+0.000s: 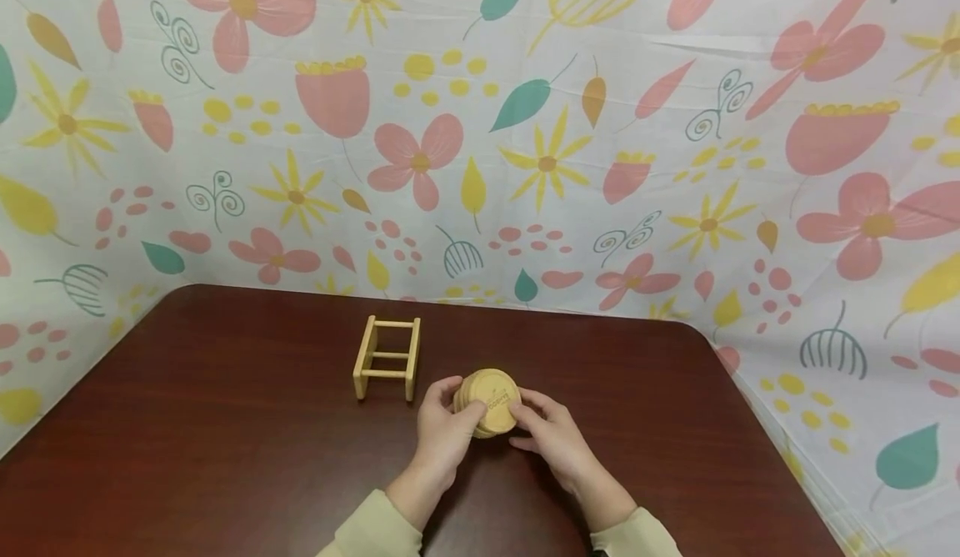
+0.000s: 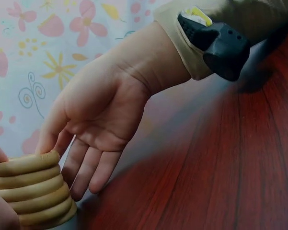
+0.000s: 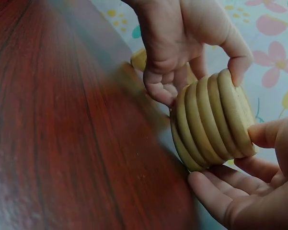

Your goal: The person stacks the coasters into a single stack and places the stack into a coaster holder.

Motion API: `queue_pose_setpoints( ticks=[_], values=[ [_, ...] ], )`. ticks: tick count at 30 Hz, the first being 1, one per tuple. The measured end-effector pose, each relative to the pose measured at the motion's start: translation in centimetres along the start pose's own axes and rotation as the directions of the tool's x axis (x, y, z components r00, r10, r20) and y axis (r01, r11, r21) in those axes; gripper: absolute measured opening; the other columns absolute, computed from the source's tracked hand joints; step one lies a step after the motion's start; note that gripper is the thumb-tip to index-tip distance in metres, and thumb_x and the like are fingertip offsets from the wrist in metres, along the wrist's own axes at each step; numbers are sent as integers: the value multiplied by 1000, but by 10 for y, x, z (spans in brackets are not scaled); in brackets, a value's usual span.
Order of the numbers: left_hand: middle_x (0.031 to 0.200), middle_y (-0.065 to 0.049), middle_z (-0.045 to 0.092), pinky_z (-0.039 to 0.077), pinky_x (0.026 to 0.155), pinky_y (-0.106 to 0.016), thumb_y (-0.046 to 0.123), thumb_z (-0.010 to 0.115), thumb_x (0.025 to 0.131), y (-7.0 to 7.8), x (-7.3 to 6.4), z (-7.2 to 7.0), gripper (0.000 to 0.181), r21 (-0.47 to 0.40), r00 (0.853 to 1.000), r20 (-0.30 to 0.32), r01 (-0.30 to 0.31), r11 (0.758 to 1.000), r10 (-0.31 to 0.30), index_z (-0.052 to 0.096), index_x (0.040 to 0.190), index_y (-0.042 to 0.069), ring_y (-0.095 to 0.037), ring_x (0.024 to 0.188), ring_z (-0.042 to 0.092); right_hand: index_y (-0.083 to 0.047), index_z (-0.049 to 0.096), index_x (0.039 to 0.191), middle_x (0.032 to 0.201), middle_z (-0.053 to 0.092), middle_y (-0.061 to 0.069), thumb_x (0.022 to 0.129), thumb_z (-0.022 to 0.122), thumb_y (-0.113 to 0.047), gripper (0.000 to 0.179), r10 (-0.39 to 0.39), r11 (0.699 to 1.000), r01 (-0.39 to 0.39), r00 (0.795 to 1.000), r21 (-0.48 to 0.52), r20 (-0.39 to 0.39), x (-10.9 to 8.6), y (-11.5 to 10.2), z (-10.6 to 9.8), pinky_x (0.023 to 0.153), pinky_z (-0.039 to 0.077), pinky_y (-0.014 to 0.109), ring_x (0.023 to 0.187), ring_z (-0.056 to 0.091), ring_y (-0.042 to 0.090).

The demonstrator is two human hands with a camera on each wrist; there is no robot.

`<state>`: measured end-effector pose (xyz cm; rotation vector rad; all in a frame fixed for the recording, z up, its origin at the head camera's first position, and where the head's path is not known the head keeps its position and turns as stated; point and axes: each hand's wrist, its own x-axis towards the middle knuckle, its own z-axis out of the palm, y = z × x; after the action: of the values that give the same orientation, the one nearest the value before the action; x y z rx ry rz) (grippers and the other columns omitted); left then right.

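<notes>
Gripping from both sides, a stack of wooden coasters (image 1: 489,403) is held by left hand (image 1: 442,432) and right hand (image 1: 551,440) on tabletop (image 1: 225,457); wooden rack (image 1: 387,357) beside it is unfilled, so loading judged undone.

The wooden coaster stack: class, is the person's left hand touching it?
Touching. In the right wrist view, the left hand has a fingertip on the top edge of the wooden coaster stack, with other fingers behind it.

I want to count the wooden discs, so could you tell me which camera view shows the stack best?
The right wrist view: the stack of wooden discs fills it, edges clearly separated. The left wrist view crops it at the corner; the head view shows it small between both hands.
</notes>
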<state>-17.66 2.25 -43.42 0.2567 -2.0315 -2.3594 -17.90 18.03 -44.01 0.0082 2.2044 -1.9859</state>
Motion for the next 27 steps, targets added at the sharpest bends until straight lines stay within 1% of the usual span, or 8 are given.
queue_pose_setpoints(
  ticks=[3, 6, 9, 12, 17, 20, 24, 27],
  values=[
    [109, -17, 55, 49, 64, -26, 2, 62, 72, 1, 0, -1, 53, 51, 1000, -6, -26, 998, 27, 49, 124, 0, -18, 79, 56, 0, 47, 135, 117, 61, 17, 94, 57, -25, 49, -1, 1000, 1, 1000, -7, 28, 0, 0, 2, 83, 54, 42, 104, 62, 22],
    [106, -15, 56, 48, 61, -26, 2, 64, 70, 2, 1, -1, 51, 120, 997, -14, -79, 990, 81, 52, 119, 2, -17, 76, 55, 0, 46, 136, 120, 61, 19, 95, 55, -23, 48, -6, 999, 8, 998, -31, 57, 2, -1, 2, 84, 54, 41, 104, 62, 22],
    [109, -13, 57, 49, 65, -27, 3, 67, 69, 3, 2, -1, 50, 202, 989, -18, -138, 970, 145, 55, 117, 5, -18, 81, 56, -1, 44, 137, 125, 58, 21, 95, 55, -22, 48, -35, 995, 42, 997, -87, 73, 4, -2, 1, 82, 54, 39, 106, 62, 23],
    [113, -10, 57, 48, 74, -30, 6, 69, 67, 2, 1, -1, 51, 291, 981, -20, -179, 940, 193, 56, 117, 8, -19, 90, 56, -3, 38, 142, 132, 53, 22, 93, 57, -15, 54, -105, 976, 122, 989, -181, 99, 2, -2, 0, 82, 54, 35, 112, 59, 28],
    [117, -10, 55, 45, 81, -37, 8, 70, 64, 3, -4, 2, 55, 385, 963, -3, -247, 889, 268, 57, 118, 10, -22, 101, 51, -14, 21, 150, 142, 43, 16, 81, 69, -9, 85, -230, 898, 280, 957, -340, 179, -3, -4, 0, 87, 51, 31, 123, 50, 29],
    [122, -7, 53, 42, 83, -38, 10, 71, 63, 0, -7, 4, 57, 430, 948, 33, -298, 852, 315, 56, 119, 11, -22, 106, 46, -19, 23, 150, 143, 42, 10, 71, 80, -17, 98, -273, 834, 313, 950, -454, 154, -5, -3, 5, 93, 47, 36, 122, 50, 23],
    [127, -5, 52, 40, 84, -36, 10, 72, 64, -3, -11, 6, 57, 466, 916, 100, -388, 795, 389, 56, 119, 11, -22, 111, 41, -14, 32, 145, 139, 44, 11, 62, 85, -21, 99, -328, 754, 317, 941, -576, 88, -5, -1, 10, 96, 43, 44, 116, 52, 23],
    [127, -6, 50, 41, 84, -36, 12, 75, 66, -2, -12, 6, 60, 486, 899, 142, -428, 762, 414, 55, 122, 10, -23, 112, 41, -11, 36, 141, 132, 49, 11, 61, 86, -22, 94, -345, 726, 317, 936, -610, 76, -2, 0, 10, 91, 46, 42, 109, 55, 22]
  ],
)
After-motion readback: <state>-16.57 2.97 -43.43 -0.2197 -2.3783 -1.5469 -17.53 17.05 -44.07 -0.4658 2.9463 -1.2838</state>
